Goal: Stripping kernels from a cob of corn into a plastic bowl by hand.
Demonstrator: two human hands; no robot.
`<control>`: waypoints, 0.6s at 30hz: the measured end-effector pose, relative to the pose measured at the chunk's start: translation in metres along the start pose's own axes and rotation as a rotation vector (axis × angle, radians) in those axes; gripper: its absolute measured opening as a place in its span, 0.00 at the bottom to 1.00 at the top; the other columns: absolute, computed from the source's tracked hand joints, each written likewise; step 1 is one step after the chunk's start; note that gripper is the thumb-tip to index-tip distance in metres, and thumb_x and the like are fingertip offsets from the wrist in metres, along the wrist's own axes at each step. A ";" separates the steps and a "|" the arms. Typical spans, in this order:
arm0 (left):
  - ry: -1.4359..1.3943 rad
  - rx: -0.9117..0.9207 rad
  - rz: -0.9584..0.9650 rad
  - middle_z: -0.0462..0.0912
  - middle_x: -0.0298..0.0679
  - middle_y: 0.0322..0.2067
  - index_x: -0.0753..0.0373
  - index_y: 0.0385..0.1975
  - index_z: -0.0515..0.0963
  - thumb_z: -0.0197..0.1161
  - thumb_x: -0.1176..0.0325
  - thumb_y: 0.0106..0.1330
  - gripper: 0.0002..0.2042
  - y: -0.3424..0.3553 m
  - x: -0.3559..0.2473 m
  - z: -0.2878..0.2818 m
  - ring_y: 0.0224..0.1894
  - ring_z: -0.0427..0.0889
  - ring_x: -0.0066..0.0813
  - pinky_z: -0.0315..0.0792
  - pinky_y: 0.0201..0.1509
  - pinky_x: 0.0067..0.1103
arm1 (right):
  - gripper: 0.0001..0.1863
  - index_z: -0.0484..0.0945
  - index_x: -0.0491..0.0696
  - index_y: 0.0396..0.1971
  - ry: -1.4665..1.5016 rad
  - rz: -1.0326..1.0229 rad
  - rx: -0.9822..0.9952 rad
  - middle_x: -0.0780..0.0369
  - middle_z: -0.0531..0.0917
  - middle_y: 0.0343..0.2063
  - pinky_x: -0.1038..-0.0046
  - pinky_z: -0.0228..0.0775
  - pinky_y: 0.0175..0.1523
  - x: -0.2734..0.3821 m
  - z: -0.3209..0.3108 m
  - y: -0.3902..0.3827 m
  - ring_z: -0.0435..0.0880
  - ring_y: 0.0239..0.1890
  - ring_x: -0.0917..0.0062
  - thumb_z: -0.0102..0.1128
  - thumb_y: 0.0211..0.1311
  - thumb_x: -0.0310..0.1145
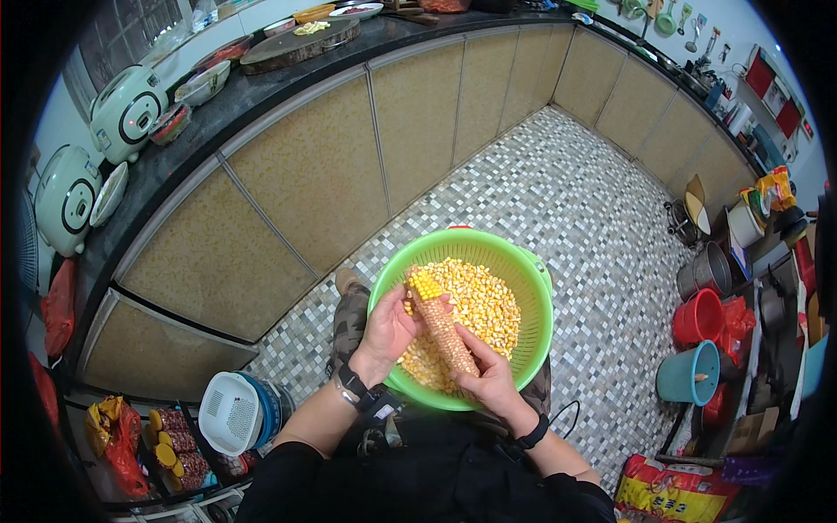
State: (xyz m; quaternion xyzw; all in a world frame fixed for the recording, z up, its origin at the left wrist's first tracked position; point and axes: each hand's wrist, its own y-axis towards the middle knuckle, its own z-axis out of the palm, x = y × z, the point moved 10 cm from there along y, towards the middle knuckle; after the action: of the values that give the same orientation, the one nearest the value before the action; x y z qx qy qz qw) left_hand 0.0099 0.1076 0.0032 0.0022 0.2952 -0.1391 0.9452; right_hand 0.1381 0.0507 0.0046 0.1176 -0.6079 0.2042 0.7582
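Note:
A corn cob (445,333) lies slantwise between my hands, over a light green plastic basket (539,336). Most of the cob is stripped bare, with yellow kernels left only at its far upper end. My left hand (389,324) is closed around the cob near that end, its fingertips partly behind it. Lower down, my right hand (493,376) grips the bare end, thumb along the side. Loose yellow corn kernels (490,307) cover the bottom of the basket, which rests at my lap between my legs.
Mosaic tile floor (602,235) surrounds me. A dark counter (261,91) with rice cookers (128,113) and a round chopping board (301,48) curves along the left and back. White and blue basins (231,411) stand left. Red (697,315) and teal buckets (689,373) stand right.

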 end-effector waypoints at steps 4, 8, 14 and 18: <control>0.064 -0.130 0.095 0.75 0.52 0.47 0.67 0.57 0.62 0.46 0.53 0.71 0.24 0.000 -0.005 -0.013 0.48 0.78 0.44 0.73 0.55 0.36 | 0.40 0.58 0.42 0.65 -0.029 0.011 0.015 0.59 0.65 0.61 0.75 0.55 0.65 -0.001 0.002 0.000 0.65 0.62 0.77 0.61 0.48 0.16; 0.139 -0.140 0.065 0.76 0.52 0.45 0.67 0.56 0.63 0.47 0.55 0.71 0.23 -0.001 -0.003 -0.015 0.47 0.79 0.42 0.73 0.54 0.36 | 0.40 0.58 0.42 0.64 -0.029 0.000 0.021 0.59 0.65 0.61 0.75 0.54 0.65 -0.001 0.002 0.000 0.64 0.62 0.77 0.61 0.48 0.15; 0.168 -0.095 0.065 0.76 0.53 0.46 0.69 0.56 0.63 0.43 0.58 0.73 0.21 -0.002 -0.005 -0.009 0.50 0.77 0.44 0.71 0.56 0.37 | 0.41 0.58 0.42 0.65 -0.013 0.002 0.006 0.59 0.65 0.61 0.75 0.55 0.65 -0.001 0.002 0.000 0.65 0.62 0.77 0.61 0.47 0.15; 0.141 -0.141 0.035 0.75 0.54 0.47 0.69 0.56 0.63 0.39 0.61 0.73 0.20 -0.001 -0.003 -0.013 0.51 0.77 0.46 0.71 0.57 0.37 | 0.41 0.57 0.42 0.65 0.008 0.003 -0.004 0.58 0.65 0.61 0.75 0.55 0.65 -0.002 0.001 0.001 0.65 0.62 0.76 0.61 0.48 0.15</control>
State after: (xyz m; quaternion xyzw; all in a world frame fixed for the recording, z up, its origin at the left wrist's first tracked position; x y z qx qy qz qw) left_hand -0.0001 0.1090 -0.0061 -0.0493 0.3698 -0.1010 0.9223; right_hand 0.1371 0.0506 0.0029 0.1143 -0.6054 0.2047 0.7606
